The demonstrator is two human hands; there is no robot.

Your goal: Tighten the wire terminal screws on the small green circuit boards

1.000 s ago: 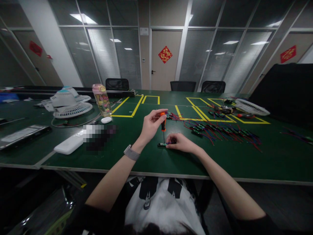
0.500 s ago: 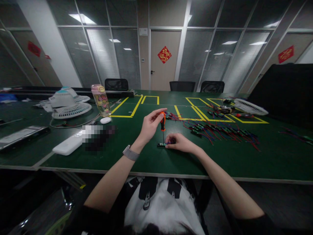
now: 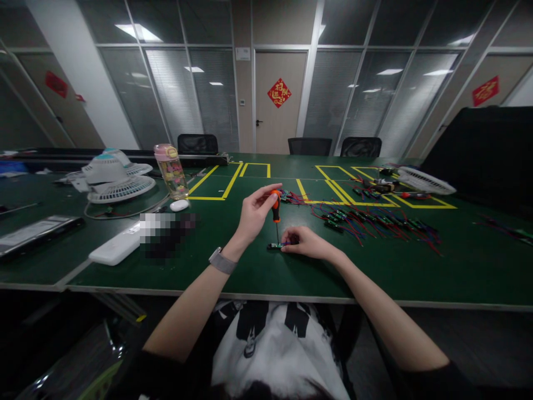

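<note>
My left hand (image 3: pixel 255 215) grips the top of an orange and black screwdriver (image 3: pixel 276 212), which stands upright. Its thin shaft points down onto a small green circuit board (image 3: pixel 275 246) lying on the green table. My right hand (image 3: pixel 306 242) pinches the right end of that board between thumb and fingers. Part of the board and its wires are hidden under the right hand's curled fingers. Whether the screwdriver's tip sits in a screw is too small to tell.
Several circuit boards with red and blue wires (image 3: pixel 375 218) lie to the right. To the left are a white oblong case (image 3: pixel 114 244), a pink-lidded bottle (image 3: pixel 172 172) and a white fan (image 3: pixel 120 180). Yellow tape (image 3: pixel 208 198) marks the tabletop.
Hardly anything differs. Both hands, the screwdriver and the board keep their places; the whole view has shifted very slightly.
</note>
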